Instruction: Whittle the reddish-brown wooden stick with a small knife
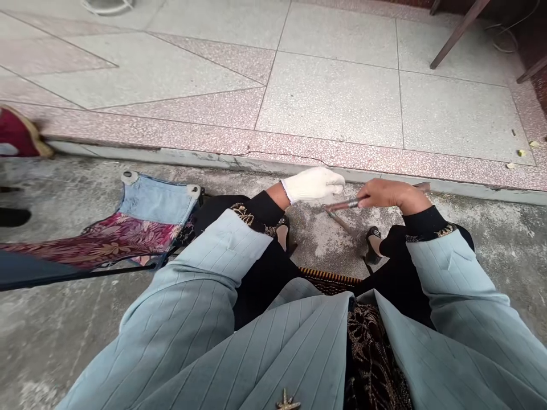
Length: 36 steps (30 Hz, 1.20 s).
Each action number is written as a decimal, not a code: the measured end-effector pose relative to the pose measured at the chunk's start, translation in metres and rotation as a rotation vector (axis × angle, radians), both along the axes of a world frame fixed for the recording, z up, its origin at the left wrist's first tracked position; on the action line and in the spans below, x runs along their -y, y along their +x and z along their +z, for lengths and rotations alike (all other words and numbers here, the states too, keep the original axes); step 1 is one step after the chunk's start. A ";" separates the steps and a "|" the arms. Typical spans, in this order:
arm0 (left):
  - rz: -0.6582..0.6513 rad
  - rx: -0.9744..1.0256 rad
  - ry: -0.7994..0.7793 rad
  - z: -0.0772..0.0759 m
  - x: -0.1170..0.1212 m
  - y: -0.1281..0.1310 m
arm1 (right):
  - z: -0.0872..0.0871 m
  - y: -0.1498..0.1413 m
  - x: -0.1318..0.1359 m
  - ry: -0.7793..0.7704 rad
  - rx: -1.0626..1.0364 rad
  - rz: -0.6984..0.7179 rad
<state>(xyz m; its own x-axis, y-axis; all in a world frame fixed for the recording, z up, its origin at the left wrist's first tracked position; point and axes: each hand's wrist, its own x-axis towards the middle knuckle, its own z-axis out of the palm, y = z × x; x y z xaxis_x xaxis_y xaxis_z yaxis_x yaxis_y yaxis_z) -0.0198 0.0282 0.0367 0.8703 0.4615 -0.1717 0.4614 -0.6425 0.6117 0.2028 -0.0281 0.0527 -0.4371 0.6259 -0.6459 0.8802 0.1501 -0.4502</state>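
My right hand [382, 193] is bare and wrapped round a long brown tool [345, 204] with a metal band. One end of the tool sticks out behind the hand, and the other points left; its exact kind is unclear. My left hand [315, 184] wears a white knitted glove, fingers bent and pressed together, near the tool's left end. Whatever it may hold is hidden. Below that end a thin, stick-like piece [339, 221] slants over the concrete. I cannot tell whether it is joined to the tool.
A pink and grey terrazzo step [299, 147] runs across in front. To the left stands a folding chair [141, 219] with denim and flowered cloth. A red shoe [23, 134] shows at the left edge. Wooden furniture legs [457, 34] stand at upper right, near fallen leaves [521, 152].
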 end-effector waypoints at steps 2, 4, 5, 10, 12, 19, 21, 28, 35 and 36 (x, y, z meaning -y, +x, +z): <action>0.006 0.064 -0.053 -0.001 -0.010 -0.004 | 0.014 0.000 0.004 -0.138 -0.218 0.071; 0.048 0.174 -0.171 -0.007 -0.013 -0.006 | 0.029 0.006 0.008 -0.114 -0.414 0.013; 0.082 0.229 -0.242 -0.011 -0.011 -0.006 | 0.035 0.009 0.008 -0.050 -0.487 -0.075; 0.087 0.167 -0.326 -0.023 0.015 0.002 | 0.031 0.023 -0.001 0.200 -0.548 -0.516; 0.016 0.112 -0.217 -0.023 0.025 0.007 | 0.020 0.021 -0.005 0.250 -0.395 -0.574; -0.090 -0.011 -0.003 -0.016 0.025 0.009 | -0.002 0.001 0.003 0.098 0.215 -0.111; -0.116 0.006 -0.025 -0.015 0.021 0.007 | 0.003 0.002 0.009 -0.169 0.050 0.065; 0.048 0.241 -0.267 -0.024 0.014 0.004 | 0.026 0.025 0.014 -0.093 -0.553 -0.245; -0.046 0.128 -0.207 -0.039 0.029 0.011 | 0.015 0.017 0.009 -0.025 -0.594 -0.519; -0.072 0.106 -0.176 -0.040 0.029 0.012 | 0.012 0.015 0.007 -0.007 -0.556 -0.558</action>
<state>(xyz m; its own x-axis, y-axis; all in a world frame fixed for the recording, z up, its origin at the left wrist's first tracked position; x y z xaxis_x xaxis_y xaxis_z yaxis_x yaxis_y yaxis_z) -0.0079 -0.0012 -0.0033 0.9174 0.3685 -0.1502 0.3455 -0.5506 0.7599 0.2183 -0.0352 0.0647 -0.3194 0.8445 -0.4298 0.4699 -0.2527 -0.8458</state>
